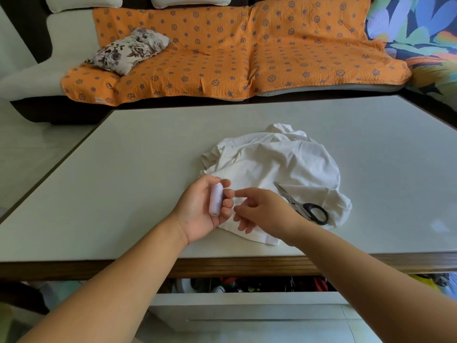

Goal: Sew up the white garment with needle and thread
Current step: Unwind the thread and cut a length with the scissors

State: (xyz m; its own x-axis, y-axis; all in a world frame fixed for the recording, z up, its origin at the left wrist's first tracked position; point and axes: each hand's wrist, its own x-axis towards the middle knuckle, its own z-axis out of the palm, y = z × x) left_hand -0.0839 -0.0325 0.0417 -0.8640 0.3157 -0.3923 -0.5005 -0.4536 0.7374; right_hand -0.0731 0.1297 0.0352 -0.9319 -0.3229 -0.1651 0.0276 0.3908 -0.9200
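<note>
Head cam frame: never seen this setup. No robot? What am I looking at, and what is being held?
Right, there is no robot. A person works with two bare hands, and the single picture comes from a wide-angle camera worn on their head, looking forward and down, so both forearms reach in from the bottom edge.

On the pale table lies a crumpled white garment, with black-handled scissors resting on top of it. The left hand grips a white thread spool, fingers curled round it. The right hand reaches its fingers toward the spool. Whether it pinches a thread end or a needle is too fine to tell. Behind the table stands a sofa with an orange cover.
</note>
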